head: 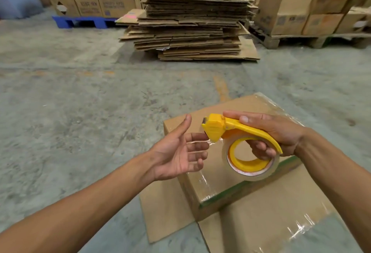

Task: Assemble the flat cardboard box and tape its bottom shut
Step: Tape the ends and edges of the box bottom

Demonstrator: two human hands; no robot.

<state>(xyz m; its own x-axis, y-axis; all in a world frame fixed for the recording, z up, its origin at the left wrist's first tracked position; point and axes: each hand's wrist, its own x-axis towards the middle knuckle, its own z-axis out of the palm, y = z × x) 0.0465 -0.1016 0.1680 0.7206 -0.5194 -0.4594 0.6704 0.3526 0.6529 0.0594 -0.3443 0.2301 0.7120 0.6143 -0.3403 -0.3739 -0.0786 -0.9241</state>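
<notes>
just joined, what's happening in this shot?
A person is taping up a cardboard box on a warehouse floor. The right hand grips a yellow tape dispenser loaded with a roll of clear tape, held above the box. The left hand is open, fingers at the dispenser's cutter end where a strand of tape comes off. Clear tape already runs across the box's upturned face and down its sides. A stack of flat cardboard sits behind.

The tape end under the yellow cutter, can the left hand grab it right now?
Probably yes. The open left hand has its fingertips right beside the cutter, where the clear tape comes out, and nothing sits between them. The right hand holds the cutter up.
</notes>
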